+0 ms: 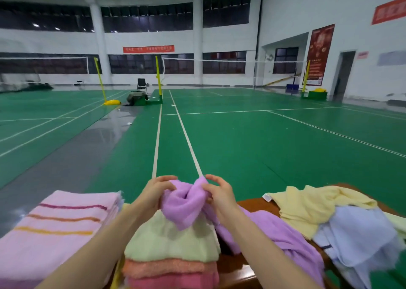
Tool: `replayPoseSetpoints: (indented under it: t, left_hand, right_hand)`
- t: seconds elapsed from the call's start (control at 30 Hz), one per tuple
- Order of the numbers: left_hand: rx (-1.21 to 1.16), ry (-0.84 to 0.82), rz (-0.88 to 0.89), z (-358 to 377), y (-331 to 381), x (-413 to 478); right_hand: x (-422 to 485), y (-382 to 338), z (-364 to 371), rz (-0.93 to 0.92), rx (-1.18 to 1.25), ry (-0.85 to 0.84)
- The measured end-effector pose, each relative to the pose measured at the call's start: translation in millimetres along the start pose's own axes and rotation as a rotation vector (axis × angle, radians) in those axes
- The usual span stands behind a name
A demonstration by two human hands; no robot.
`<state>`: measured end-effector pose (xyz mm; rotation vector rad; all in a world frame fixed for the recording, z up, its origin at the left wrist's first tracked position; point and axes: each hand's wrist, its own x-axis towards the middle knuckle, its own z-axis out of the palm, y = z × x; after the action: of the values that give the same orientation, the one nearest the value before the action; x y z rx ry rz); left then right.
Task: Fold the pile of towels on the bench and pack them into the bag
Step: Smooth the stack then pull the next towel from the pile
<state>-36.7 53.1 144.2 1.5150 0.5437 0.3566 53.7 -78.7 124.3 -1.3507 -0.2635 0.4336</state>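
head view is showing the left hand (153, 192) and right hand (219, 192) working close together above the bench (257, 203). both are curling their fingers round the bunched top end of the purple towel (184, 205), the left gripping its left side and the right pinching a twisted fold on its right side. the towel's raised end is pointing up and away from the person. its long axis is running from the hands down to the right and back toward the camera, where the rest is lying crumpled along the bench. a loose flap is hanging from the hands over the green towel (171, 242), which is sitting folded on top of the orange towel (167, 266) and the pink towel (173, 282). just left of that stack the striped towel (59, 227) is lying folded, its stripes running left to right. at the right the yellow towel (312, 205) and blue towel (360, 238) are lying unfolded in a heap, the blue one overlapping the yellow one's near edge.
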Motion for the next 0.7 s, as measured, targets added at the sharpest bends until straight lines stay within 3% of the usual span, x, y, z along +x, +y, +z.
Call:
replayPoseSetpoints:
  t: [0.1, 0.17, 0.27, 0.33, 0.47, 0.53, 0.63, 0.7]
  left_hand:
    - [0.471, 0.118, 0.028, -28.5, -20.3, 2.5]
    - [0.643, 0.153, 0.189, -33.6, -28.0, -0.8]
    - [0.500, -0.107, 0.336, -27.3, -29.5, -15.6]
    - [0.603, -0.198, 0.364, -15.8, -36.0, -15.1]
    - [0.462, 0.062, 0.422, 4.0, -49.0, -2.3]
    - [0.410, 0.075, 0.438, 9.8, -50.2, 0.2]
    - [0.159, -0.071, 0.421, 15.0, -55.1, -3.1]
    - [0.056, -0.036, 0.418, 14.3, -60.4, -5.6]
  right_hand:
    - [-8.7, 23.9, 20.6, 0.004, -0.075, -0.066]
    - [-14.8, 33.0, 29.6, -0.033, -0.115, -0.053]
    - [-17.0, 38.0, 41.0, -0.051, -0.019, -0.029]
    - [-15.8, 37.1, 45.6, -0.014, 0.107, -0.026]
    - [-17.7, 32.3, 34.6, -0.012, 0.263, -0.125]
    - [-15.3, 36.6, 26.0, -0.095, 0.133, -0.136]
    - [-6.8, 50.9, 15.0, -0.201, -0.262, -0.104]
    - [-2.5, 56.2, 7.9, -0.231, -0.470, -0.092]
